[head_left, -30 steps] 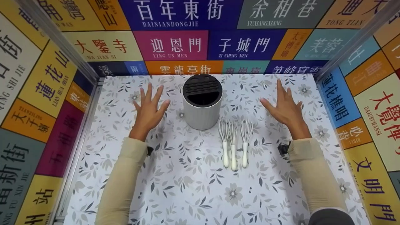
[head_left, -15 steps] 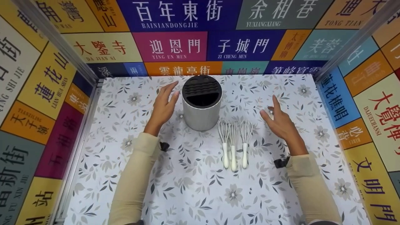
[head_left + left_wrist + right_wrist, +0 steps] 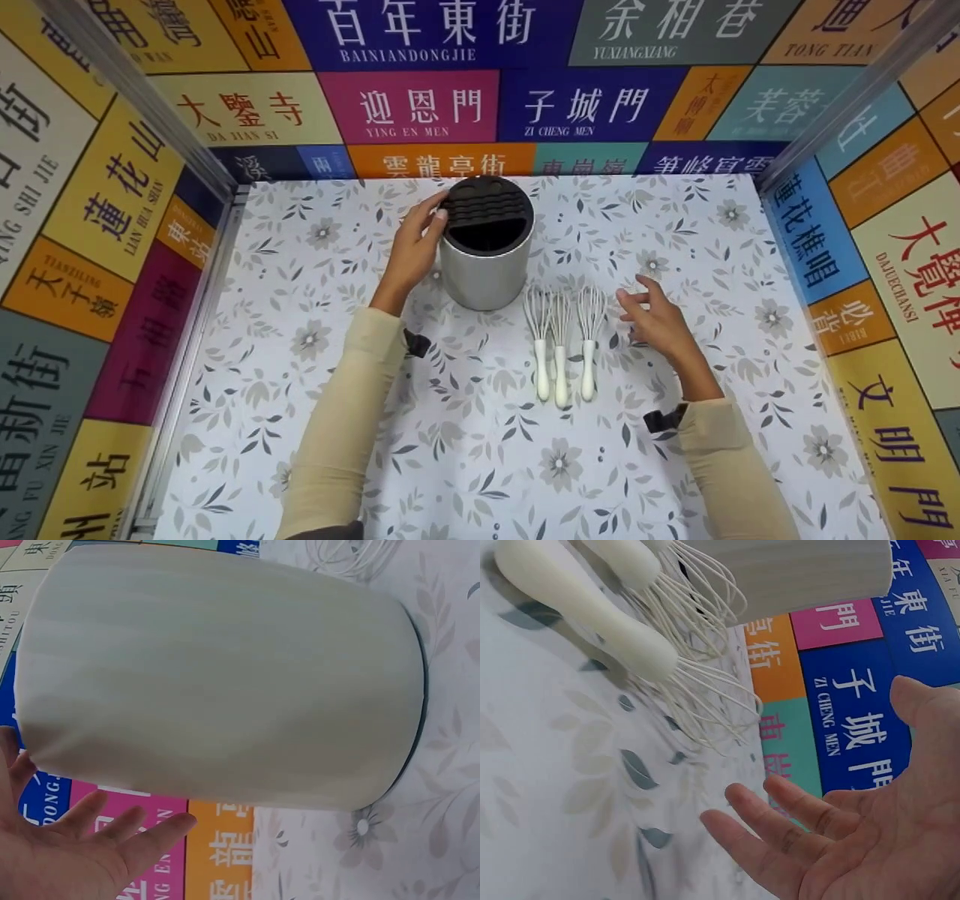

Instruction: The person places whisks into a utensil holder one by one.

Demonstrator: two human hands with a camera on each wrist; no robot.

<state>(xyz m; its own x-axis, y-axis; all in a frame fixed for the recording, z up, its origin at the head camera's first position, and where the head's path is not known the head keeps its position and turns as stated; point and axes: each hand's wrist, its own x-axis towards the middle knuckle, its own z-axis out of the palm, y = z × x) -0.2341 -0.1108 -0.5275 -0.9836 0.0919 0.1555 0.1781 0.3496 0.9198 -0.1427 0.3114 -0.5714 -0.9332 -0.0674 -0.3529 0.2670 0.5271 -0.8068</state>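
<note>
A silver-grey utensil holder (image 3: 486,277) with a black slotted top (image 3: 487,202) stands upright at the back middle of the table. My left hand (image 3: 415,244) is at its upper left side, thumb by the rim; the left wrist view shows the other fingers (image 3: 161,840) extended beside the wall (image 3: 225,682). Whether they touch it I cannot tell. Three white-handled whisks, the left one (image 3: 541,367), the middle one (image 3: 560,375) and the right one (image 3: 589,367), lie side by side in front of the holder. My right hand (image 3: 660,322) hovers right of them, holding nothing, fingers loosely bent.
The table (image 3: 450,465) has a white cloth with grey leaves and flowers. Panels with coloured signs rise behind it (image 3: 420,105) and along both sides. A black wrist strap (image 3: 664,420) sits at the right cuff.
My left hand has moved right, from apart from the holder to its rim. My right hand has come down and nearer the whisks, its fingers bending more. Holder and whisks stay in place.
</note>
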